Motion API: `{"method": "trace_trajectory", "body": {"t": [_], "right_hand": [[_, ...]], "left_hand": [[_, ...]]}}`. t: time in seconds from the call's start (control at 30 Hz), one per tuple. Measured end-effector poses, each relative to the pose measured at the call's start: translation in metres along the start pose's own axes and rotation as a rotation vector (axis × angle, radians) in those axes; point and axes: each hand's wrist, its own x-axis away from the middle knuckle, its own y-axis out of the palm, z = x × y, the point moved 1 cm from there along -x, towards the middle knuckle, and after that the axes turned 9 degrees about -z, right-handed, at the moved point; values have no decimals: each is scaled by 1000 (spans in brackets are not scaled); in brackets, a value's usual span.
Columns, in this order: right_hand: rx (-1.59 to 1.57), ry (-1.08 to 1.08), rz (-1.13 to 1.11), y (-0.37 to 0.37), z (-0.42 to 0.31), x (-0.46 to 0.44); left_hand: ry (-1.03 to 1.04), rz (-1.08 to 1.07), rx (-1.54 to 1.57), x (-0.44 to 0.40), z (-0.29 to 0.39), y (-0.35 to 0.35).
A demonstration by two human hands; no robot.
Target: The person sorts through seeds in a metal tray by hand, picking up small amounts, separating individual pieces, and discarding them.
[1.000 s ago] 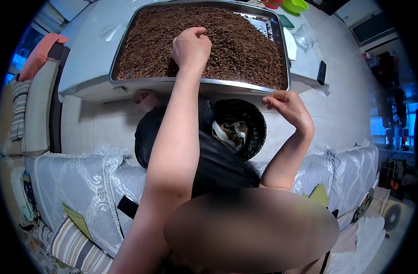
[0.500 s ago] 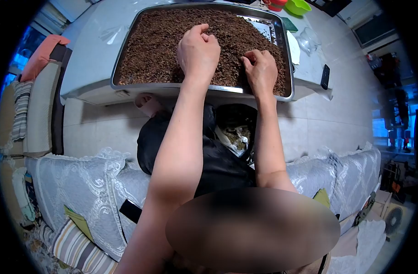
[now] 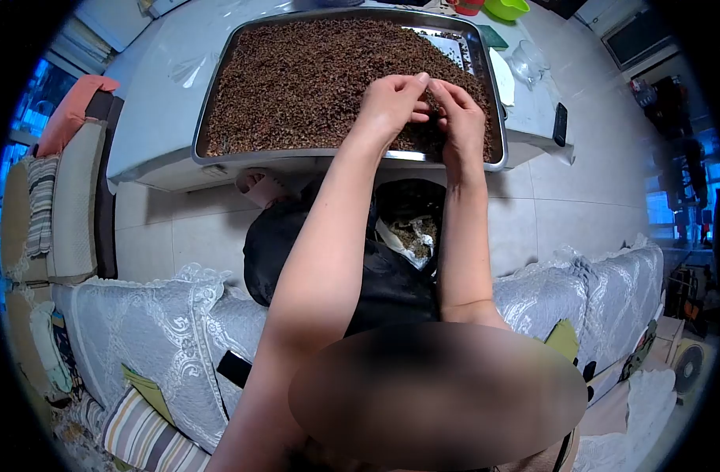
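A wide metal tray (image 3: 313, 156) on the table holds a thick layer of small reddish-brown dried grains, like peppercorns (image 3: 297, 86). Over its right part, my left hand (image 3: 393, 106) reaches in with thumb and forefinger pinched. Just beside it, fingertips nearly touching, is my right hand (image 3: 461, 118), thumb and fingers also drawn together. Whatever lies between the fingertips is too small to make out. At the tray's far right corner the metal bottom shows, with a few scattered grains.
The tray stands on a pale-covered table (image 3: 155, 118). Right of it are a clear glass jug (image 3: 528, 64), a black remote (image 3: 561, 124) and a green bowl (image 3: 507, 8). Between my legs stands a dark bin (image 3: 411, 193) with greenish debris. A lace-covered sofa (image 3: 155, 330) is under me.
My left hand has moved right and slightly down, from the tray's middle to my right hand. The right hand's fingers have turned toward it. The view has shifted slightly.
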Motion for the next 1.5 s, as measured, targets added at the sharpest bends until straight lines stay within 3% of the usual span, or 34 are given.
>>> {"method": "trace_trajectory", "body": {"t": [0.27,0.43,0.57,0.7,0.83,0.93,0.97,1.07,1.2,1.37,1.5], "right_hand": [[-324,31,-103,12,7,10],[-549,-4,-221,3,19,3],[-411,-109,-33,-11,0,11],[-107,-103,-186,-43,-30,35],[499,9,-530,-76,-42,58],[970,222,-586,-79,-51,74],[1115,205,-531,-79,-48,72],[968,-35,-296,-67,-34,61],[1148,-228,-30,-46,-15,47],[1229,-421,55,-22,6,34],[1255,-437,117,-21,21,25]], "left_hand": [[-106,-128,360,-11,-22,-14],[-103,-124,304,-12,-18,-18],[-48,65,100,-11,-10,-26],[33,230,-9,-9,-3,-33],[104,314,-269,-12,-6,-37],[101,383,-419,-13,-8,-36],[94,399,-439,-13,-8,-35],[68,441,-485,-13,-11,-36],[71,474,-387,-19,-17,-39],[96,429,-257,-15,-8,-28],[118,359,-256,-14,-6,-24]]}}
